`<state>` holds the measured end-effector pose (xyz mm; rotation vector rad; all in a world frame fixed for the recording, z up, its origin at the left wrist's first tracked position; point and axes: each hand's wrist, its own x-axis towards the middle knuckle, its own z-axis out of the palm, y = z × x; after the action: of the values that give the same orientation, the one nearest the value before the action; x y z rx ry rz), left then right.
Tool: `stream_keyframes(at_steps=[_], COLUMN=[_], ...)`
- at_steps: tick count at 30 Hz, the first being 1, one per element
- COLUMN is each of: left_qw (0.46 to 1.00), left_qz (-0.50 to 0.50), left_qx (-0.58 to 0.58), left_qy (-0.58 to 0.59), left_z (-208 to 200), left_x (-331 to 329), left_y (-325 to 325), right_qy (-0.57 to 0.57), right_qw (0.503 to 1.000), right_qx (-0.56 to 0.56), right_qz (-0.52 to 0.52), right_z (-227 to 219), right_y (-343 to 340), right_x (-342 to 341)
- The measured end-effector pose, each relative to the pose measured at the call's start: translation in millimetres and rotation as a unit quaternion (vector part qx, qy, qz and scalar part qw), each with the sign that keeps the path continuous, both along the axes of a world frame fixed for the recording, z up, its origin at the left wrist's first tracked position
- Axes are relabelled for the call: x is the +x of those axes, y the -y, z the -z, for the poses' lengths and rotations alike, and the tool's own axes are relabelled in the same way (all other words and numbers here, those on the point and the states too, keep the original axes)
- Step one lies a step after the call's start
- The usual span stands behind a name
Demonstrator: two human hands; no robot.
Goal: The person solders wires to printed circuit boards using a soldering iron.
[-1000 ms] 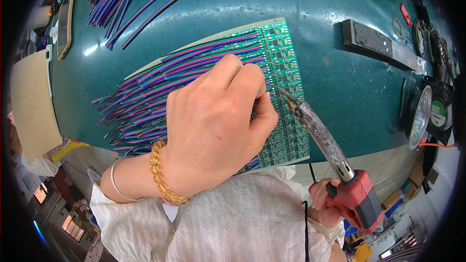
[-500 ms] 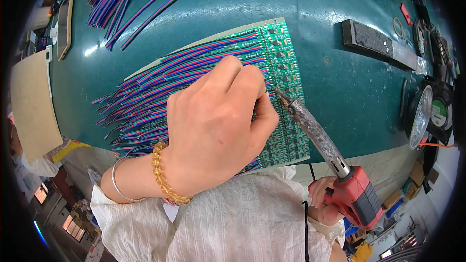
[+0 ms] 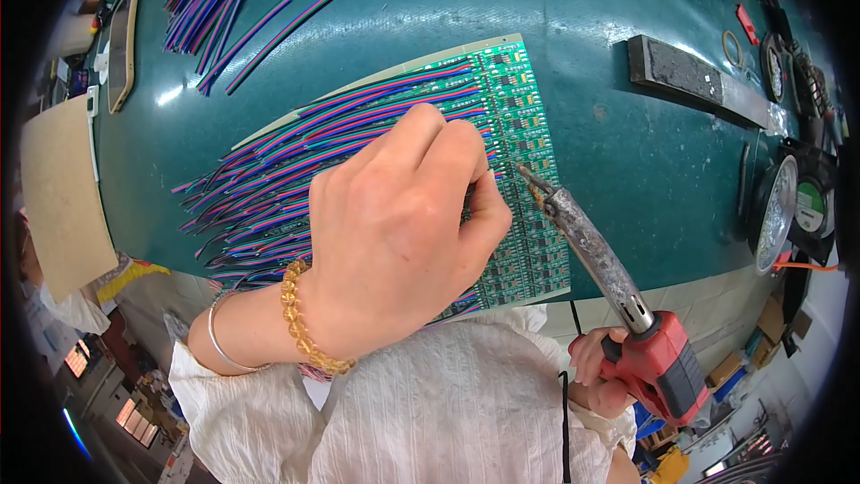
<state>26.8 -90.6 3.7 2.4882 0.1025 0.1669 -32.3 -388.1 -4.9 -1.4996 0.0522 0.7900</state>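
My left hand (image 3: 403, 206) is closed in a pinch over a green circuit board panel (image 3: 528, 108), its fingertips at a multicoloured ribbon wire whose end barely shows beside them. Several such ribbon wires (image 3: 296, 139) lie side by side across the board, their ends along its pad row. In my right hand (image 3: 602, 372) is a red-handled soldering iron (image 3: 600, 260), gripped at the handle. Its tip (image 3: 524, 168) is over the board's small components, a little right of my left fingertips; whether it touches the board I cannot tell.
A pile of ribbon wires (image 3: 210, 0) lies at the far left of the green table (image 3: 430, 0), with two loose ones beside it. A phone (image 3: 122, 49) and brown cardboard (image 3: 63, 197) are at the left. On the right are a dark metal bar (image 3: 676, 67) and a fan (image 3: 811, 211).
The soldering iron has drawn back slightly to the right, its tip now farther from my left fingertips. My left hand has hardly moved and stays pinched.
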Motion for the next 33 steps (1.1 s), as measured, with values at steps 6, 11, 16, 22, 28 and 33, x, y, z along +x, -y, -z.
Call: stream_keyframes(at_steps=[6, 11, 16, 22, 28, 33], left_qw=[1.000, 1.000, 0.998, 0.996, 0.996, 0.996], left_qz=[0.000, 0.002, 0.006, 0.030, 0.028, 0.029], left_qx=[-0.001, -0.004, -0.025, -0.038, -0.043, -0.043], left_qy=[-0.008, -0.029, -0.053, -0.076, -0.079, -0.079], left_z=[-0.9, -4.2, -8.0, -11.6, -12.1, -11.3], left_x=[0.7, 1.3, 3.0, 6.2, 4.9, 3.9], left_y=[-0.3, -2.2, -4.5, -9.1, -10.4, -11.1], right_qy=[0.073, 0.090, 0.118, 0.127, 0.087, 0.059], right_qw=[0.997, 0.981, 0.970, 0.990, 0.996, 0.998], right_qx=[-0.029, -0.093, -0.125, -0.048, 0.008, 0.029], right_qz=[-0.002, -0.144, -0.174, -0.026, -0.024, 0.013], right_z=[3.9, -3.1, -4.5, 16.0, 12.8, 17.7], right_y=[6.2, 3.9, 4.9, 7.3, 6.3, 8.6], right_x=[-6.1, 9.1, 9.8, -17.5, -7.5, -11.2])
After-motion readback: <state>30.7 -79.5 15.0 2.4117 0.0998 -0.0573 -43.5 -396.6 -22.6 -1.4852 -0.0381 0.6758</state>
